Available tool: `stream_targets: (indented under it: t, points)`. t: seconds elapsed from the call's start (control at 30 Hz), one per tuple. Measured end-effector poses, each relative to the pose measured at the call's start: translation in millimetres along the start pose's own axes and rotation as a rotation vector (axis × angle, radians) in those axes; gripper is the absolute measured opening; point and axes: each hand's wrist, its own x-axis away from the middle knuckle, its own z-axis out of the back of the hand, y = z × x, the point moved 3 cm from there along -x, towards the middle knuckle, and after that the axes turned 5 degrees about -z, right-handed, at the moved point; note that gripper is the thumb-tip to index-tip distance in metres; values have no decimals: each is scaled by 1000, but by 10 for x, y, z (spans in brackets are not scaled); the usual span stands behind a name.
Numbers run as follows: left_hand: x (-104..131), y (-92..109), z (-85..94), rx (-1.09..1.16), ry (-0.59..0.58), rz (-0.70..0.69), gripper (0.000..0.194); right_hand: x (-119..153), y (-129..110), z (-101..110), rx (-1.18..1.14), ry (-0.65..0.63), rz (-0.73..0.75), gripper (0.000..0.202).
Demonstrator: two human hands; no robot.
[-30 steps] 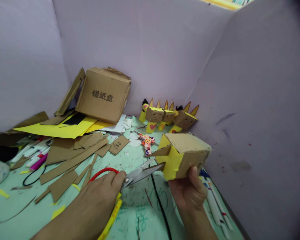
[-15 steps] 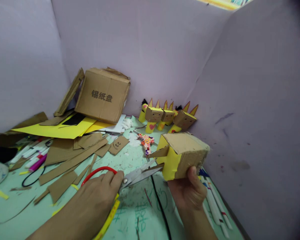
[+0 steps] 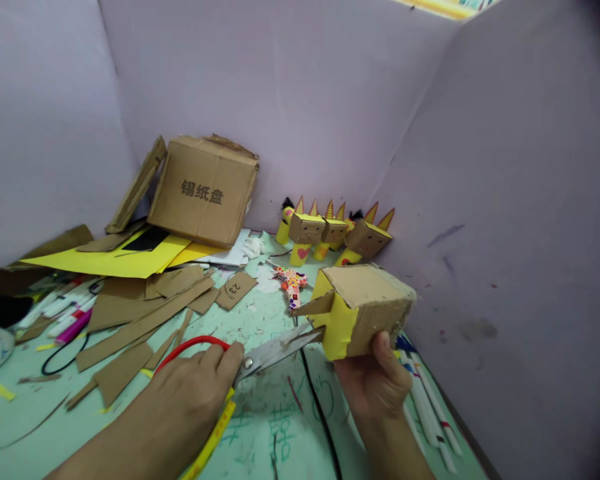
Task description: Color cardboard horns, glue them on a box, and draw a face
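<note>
My left hand (image 3: pixel 200 380) is closed around the handles of a pair of scissors (image 3: pixel 270 353), one red and one partly yellow. The blades point right and stand slightly apart, their tips at the lower of two pointed cardboard spikes on a small cardboard box (image 3: pixel 380 320). Yellow paper covers the box's left face, from which the spikes stick out. My right hand (image 3: pixel 375 380) grips this box from below, thumb on its front side. Whether the blades touch the lower spike I cannot tell.
Cardboard scraps (image 3: pixel 145 327) and yellow paper (image 3: pixel 100 260) lie at the left, before a larger carton (image 3: pixel 200 193). Several box-headed figures (image 3: pixel 307 233) stand at the back. A flower-patterned glue gun (image 3: pixel 293 287) and a black cable (image 3: pixel 316 400) lie mid-table; white markers (image 3: pixel 425 400) lie right.
The scissor blades have closed somewhat at the lower spike. The hands and box keep nearly the same place, while the whole view has shifted slightly.
</note>
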Motion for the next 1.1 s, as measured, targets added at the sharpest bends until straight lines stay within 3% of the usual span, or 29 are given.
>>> stream_targets:
  t: [0.2,0.4,0.57,0.83,1.1]
  points:
    - [-30,66,58,-235,-108,-38,62,-14,-1,41,1,-29,3,61]
    - [-28,100,128,-295,-69,-81,61,-31,0,82,36,-65,7,64]
    - [-20,79,106,-340,-58,-82,60,-19,2,64,19,-19,-3,69]
    - [21,60,97,-291,6,-57,58,-29,3,82,40,-109,23,59]
    - [23,-69,42,-131,-1,-116,51,-25,5,75,32,-94,37,57]
